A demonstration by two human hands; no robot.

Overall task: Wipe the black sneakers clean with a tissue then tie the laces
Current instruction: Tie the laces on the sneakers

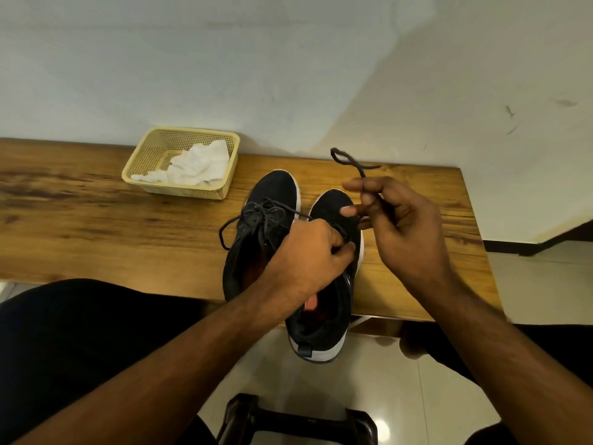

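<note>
Two black sneakers with white soles stand side by side on the wooden bench (80,220), toes toward the wall. The left sneaker (272,194) has its laces lying loosely over the tongue. The right sneaker (327,319) hangs with its heel past the bench's near edge. My left hand (308,252) grips a lace over the right sneaker's tongue. My right hand (401,220) pinches the other lace end (349,160), which curls up above my fingers. The crumpled white tissue (195,165) lies in a basket.
A beige plastic basket (150,146) sits at the back of the bench against the white wall. My knees are at both sides below the bench. A dark stool or frame (288,419) stands on the tiled floor between them.
</note>
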